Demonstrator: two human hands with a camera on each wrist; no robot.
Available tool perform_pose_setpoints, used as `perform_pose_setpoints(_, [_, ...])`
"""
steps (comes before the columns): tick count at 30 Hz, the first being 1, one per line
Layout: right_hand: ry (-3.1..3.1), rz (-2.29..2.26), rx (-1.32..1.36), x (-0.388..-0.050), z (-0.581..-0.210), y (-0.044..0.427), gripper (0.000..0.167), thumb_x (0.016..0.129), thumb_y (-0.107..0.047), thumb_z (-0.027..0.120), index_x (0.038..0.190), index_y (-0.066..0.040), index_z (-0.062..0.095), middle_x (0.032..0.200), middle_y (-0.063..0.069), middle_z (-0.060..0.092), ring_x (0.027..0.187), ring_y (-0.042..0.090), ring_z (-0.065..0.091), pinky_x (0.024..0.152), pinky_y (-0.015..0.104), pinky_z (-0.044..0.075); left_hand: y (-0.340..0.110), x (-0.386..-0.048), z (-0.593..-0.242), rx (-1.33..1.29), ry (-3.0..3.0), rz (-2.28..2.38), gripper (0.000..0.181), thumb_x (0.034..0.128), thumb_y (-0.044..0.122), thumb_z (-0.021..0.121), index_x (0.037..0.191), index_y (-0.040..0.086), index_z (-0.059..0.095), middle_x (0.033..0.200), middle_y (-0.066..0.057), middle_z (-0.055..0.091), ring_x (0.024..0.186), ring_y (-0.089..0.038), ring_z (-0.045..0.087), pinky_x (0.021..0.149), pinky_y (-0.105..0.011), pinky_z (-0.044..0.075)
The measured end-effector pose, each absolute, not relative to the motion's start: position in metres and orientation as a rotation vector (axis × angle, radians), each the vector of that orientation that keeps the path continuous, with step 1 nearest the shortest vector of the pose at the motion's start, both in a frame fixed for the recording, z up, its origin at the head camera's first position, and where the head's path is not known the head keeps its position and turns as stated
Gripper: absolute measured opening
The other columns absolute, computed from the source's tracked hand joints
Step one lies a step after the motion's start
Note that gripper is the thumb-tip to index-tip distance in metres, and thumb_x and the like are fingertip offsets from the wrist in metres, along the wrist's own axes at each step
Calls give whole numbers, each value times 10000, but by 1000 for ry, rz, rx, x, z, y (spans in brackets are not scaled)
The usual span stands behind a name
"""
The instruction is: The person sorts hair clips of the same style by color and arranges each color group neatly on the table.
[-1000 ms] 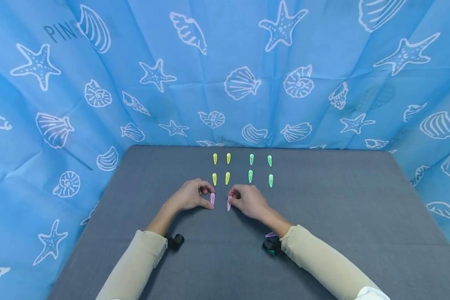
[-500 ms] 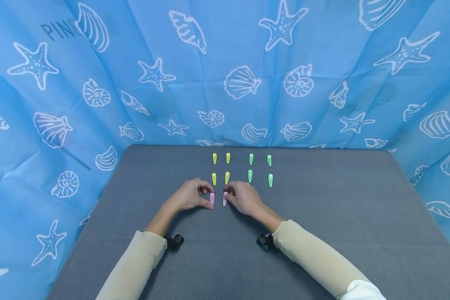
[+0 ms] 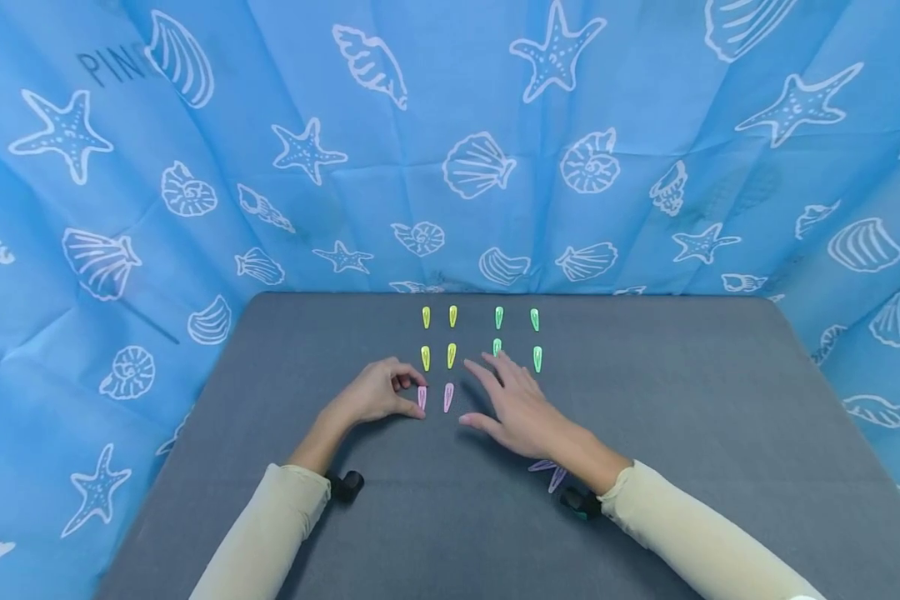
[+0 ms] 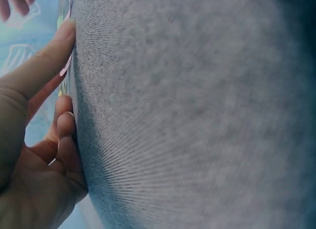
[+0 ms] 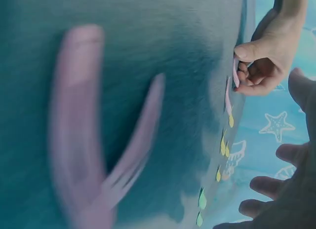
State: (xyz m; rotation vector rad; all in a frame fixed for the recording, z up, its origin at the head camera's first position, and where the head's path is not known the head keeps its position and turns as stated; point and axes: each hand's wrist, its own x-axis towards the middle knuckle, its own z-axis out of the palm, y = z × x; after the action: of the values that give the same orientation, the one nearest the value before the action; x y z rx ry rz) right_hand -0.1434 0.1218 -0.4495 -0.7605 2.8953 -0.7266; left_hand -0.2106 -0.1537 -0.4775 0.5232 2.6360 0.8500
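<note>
In the head view my left hand [image 3: 375, 393] pinches a pink snap hair clip [image 3: 422, 398] at its two ends between thumb and finger, down on the table. A second pink hair clip [image 3: 448, 397] lies just right of it, touched by neither hand. My right hand [image 3: 523, 410], fingers spread and holding nothing, hovers to the right of that clip. Its fingertips partly cover a green hair clip [image 3: 497, 347]. Beneath the right wrist lie purple hair clips [image 3: 557, 478], which loom large and blurred in the right wrist view.
Two rows of yellow hair clips [image 3: 452, 356] and green hair clips [image 3: 537, 359] lie toward the far edge of the grey table [image 3: 645, 375]. A blue curtain [image 3: 420, 167] with shell and starfish prints hangs behind. Black wrist cameras [image 3: 347, 487] sit low beside both wrists.
My right hand slid its pink clip left toward the other pink clip, let go, then drew back right with fingers spreading. Purple clips came into view. The left hand stays on its clip.
</note>
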Motion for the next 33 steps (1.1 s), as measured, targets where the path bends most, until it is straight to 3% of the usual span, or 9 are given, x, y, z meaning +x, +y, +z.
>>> perform_pose_setpoints(4, [2941,-592,-781,-129,-453,140,834,940,-585,646,1604,-193,327,1670,186,265,1550,467,213,1167,720,236,-155,-211,-479,546,2651,844,420,711,381,940,1078,269,771,950,2,582,847,-142,518,748,-301,436])
perform_pose_setpoints(13, [2973,-478,-755,-97,-463,176,820,935,-577,657,1588,-179,361,1647,201,306,1525,459,280,1157,716,258,-156,-212,-480,521,2620,835,588,694,397,946,1239,321,741,975,8,578,861,-154,512,759,-303,437])
perform_pose_setpoints(26, [2958,-609,-699,-70,-460,208,797,909,-527,717,1545,-146,426,1584,208,389,1453,437,368,1093,658,375,-157,-215,-479,537,2609,856,478,690,372,953,1109,262,750,976,9,599,877,-146,533,785,-312,446])
perform_pose_setpoints(29, [2977,-624,-704,-67,-463,210,727,906,-496,732,1498,-147,495,1537,195,445,1395,413,423,1057,627,409,-157,-214,-479,537,2608,858,462,691,373,951,1092,260,752,975,13,604,881,-143,537,788,-311,449])
perform_pose_setpoints(33, [3035,-658,-761,-66,-470,210,494,893,-390,774,1312,-160,649,1411,162,544,1263,363,497,975,546,435,-157,-213,-480,540,2612,856,450,692,370,951,1080,257,755,971,14,607,882,-138,540,786,-310,450])
